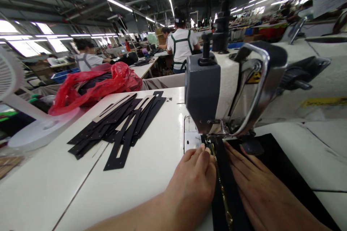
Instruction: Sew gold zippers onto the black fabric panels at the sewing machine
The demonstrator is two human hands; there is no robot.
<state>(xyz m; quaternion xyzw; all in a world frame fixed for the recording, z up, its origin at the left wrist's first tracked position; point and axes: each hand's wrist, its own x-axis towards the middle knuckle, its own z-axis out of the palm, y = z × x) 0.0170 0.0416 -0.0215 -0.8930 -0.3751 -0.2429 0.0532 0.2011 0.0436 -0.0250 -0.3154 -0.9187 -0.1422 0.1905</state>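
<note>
A zipper [222, 187] with gold teeth and black tape runs toward me from under the presser foot of the sewing machine [203, 90]. My left hand [193, 178] is closed at the zipper's left edge, its fingertips pinching the tape just in front of the foot. Lying flat on the black material to the right of the teeth is my right hand [257, 184], fingers stretched out and the tips near the foot. A wide black panel [282, 162] extends beneath and beyond that hand. The needle point is hidden behind the foot and fingers.
Black slotted strips [116, 155] lie in a loose pile on the white table [130, 195], left of the machine. A red plastic bag [121, 79] with dark pieces sits behind them, and a white fan [29, 126] stands far left. Several people work farther back.
</note>
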